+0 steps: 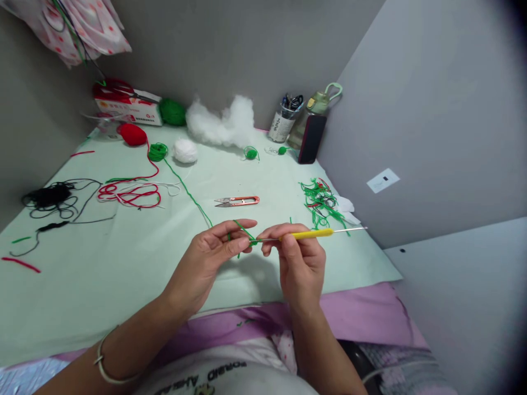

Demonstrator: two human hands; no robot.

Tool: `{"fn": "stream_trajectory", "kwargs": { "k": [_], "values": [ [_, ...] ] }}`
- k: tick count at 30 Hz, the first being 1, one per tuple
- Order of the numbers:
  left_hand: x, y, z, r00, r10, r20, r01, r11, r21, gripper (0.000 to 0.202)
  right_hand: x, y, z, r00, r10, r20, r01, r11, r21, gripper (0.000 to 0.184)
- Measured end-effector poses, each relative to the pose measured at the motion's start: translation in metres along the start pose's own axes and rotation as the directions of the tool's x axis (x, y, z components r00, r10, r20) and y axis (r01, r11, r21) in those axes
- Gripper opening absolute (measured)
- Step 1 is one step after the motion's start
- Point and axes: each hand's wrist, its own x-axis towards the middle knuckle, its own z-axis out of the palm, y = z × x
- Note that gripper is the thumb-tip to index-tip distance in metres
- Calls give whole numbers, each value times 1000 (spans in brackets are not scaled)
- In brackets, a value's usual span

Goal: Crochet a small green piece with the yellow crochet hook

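My right hand [302, 258] pinches a yellow-handled crochet hook [313, 234], its thin metal tip pointing left. Between the thumb and fingers of my left hand [214, 249] is a small piece of green crochet [254, 242], with a green strand over the raised index finger. The hook's tip meets this piece; whether it passes through a stitch is too small to tell. Green yarn [189, 193] runs from my left hand back to a small green yarn bundle [158, 152]. Just beyond my hands lie orange-handled thread snips [237, 202].
Red yarn [134, 134], a white yarn ball [185, 151], white stuffing [222, 122] and a green ball [172, 112] stand at the back. Black yarn [49, 195] lies left, green scraps [321, 203] right. A phone [312, 139] leans on a bottle [318, 103] beside a pen cup [284, 123].
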Motion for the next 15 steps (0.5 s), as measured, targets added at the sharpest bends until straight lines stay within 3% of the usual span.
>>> {"fn": "stream_trajectory", "kwargs": {
  "k": [3,6,8,9,11,15],
  "values": [
    [1,0,0,999,42,-34,-42,999,11,20,-4,0,-2,968,-242,73,253,940,-229,21],
    [1,-2,2,999,45,-21,-46,998,-51,32,-9,4,-1,859,-437,267,511,712,-482,33],
    [0,-4,3,1000,-14,26,17,992,-127,42,-10,6,0,830,-452,328,556,613,-562,39],
    [0,-4,2,997,-50,52,58,986,-156,44,-10,7,0,838,-446,314,542,619,-569,39],
    [0,-3,1,990,-103,91,119,977,-180,43,-9,6,1,879,-421,223,474,718,-510,35],
    [0,0,-2,993,-86,80,97,983,-155,37,-3,0,2,954,-300,-12,289,927,-238,22]
  ]
}}
